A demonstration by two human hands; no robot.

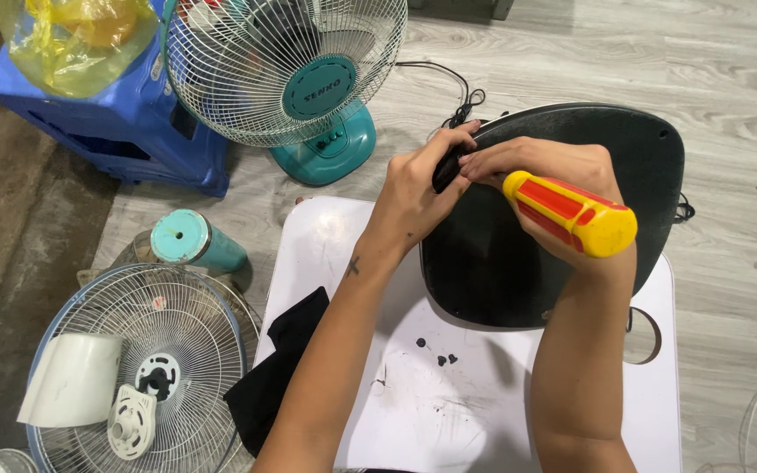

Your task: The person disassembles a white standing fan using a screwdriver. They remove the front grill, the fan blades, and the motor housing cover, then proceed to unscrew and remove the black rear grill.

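A small white table (pixel 343 254) stands on a pale grey wood-grain floor (pixel 729 79), its top scuffed and marked with dark smudges and a few small black bits (pixel 440 357). A black base (pixel 589 219), rounded and flat, lies across the table's far end and overhangs the edge. The left hand (pixel 418 188) is curled around a small black part (pixel 447 168) at the base's left rim, fingers closed on it. The right hand (pixel 554 188) is wrapped tight around a screwdriver (pixel 571 213) with a yellow and red handle; its tip is hidden between the hands. A black cloth (pixel 278 368) hangs off the table's left side. A black cord (pixel 457 96) trails on the floor behind the base.

To the left the floor turns to bare brown concrete. A teal fan (pixel 286 70) stands upright there beside a blue crate (pixel 98 123) holding a yellow bag (pixel 72 39). Nearer, a fan grille (pixel 133 368) lies flat with white parts (pixel 129 420) on it, and a teal tube (pixel 194 241) stands just behind.
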